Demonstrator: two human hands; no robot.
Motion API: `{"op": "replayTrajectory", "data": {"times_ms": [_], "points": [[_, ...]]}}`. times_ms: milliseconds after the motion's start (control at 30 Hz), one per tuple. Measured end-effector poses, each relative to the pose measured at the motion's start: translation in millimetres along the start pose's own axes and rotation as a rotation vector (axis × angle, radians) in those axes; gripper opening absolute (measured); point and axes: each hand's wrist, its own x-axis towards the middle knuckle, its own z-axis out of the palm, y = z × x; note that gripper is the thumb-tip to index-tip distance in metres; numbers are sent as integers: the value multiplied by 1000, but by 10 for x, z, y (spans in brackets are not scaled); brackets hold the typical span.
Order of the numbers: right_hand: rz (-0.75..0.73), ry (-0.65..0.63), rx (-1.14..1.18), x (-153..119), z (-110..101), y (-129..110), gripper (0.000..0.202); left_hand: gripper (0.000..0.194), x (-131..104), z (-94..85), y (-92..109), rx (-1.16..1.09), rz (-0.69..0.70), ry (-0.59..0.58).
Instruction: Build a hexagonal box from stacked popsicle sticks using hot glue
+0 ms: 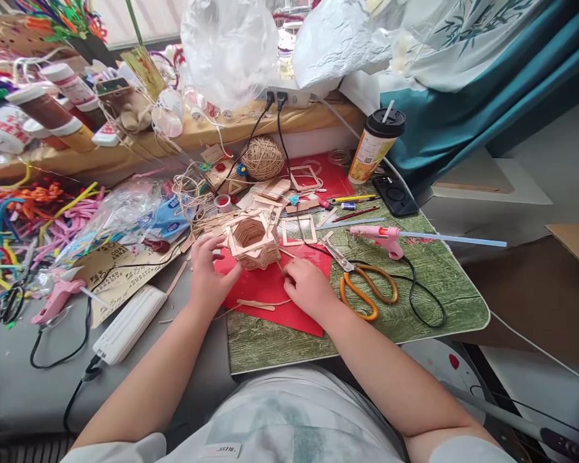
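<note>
A hollow, many-sided stack of craft sticks (pixel 257 251) stands on a red sheet (pixel 306 319) in front of me. At its left side is my left hand (pixel 208 273), thumb and fingers spread, with nothing seen in it. My right hand (pixel 309 286) is at the stack's lower right, its fingers curled and pinched together. A thin stick end shows by those fingertips, but what they hold is too small to make out. A loose craft stick (pixel 255 305) and a piece of twine lie on the red sheet between my wrists.
Orange-handled scissors (pixel 367 289) and a pink glue gun (pixel 379 238) with a long glue stick lie right. Behind them stand a paper cup (pixel 374 148) and a black phone-like case (pixel 395 195). A twine ball (pixel 263 157) sits at the back; a white power strip (pixel 130 323) lies left.
</note>
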Motion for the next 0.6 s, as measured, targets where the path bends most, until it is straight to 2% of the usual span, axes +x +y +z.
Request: {"op": "replayTrajectory", "data": {"times_ms": [100,233,367,433,500,567,600], "points": [[-1,4,57,-6,-5,-38,23,65,28,-16,-1,80,128,-4],[35,26,176,-23,8,-56,23,48,122,-73,72,247,310,-97],[76,31,280,-35,23,-52,29,43,243,-108,187,277,363,-201],[79,32,280,-38,18,-55,32,39,276,-129,193,257,374,-214],[64,33,274,-41,8,-61,34,45,283,-164,134,242,375,-159],[42,26,272,-42,-3,-66,32,56,272,-215,16,207,346,-35],[32,18,272,-42,-6,-68,31,55,265,-243,-56,164,315,30]]}}
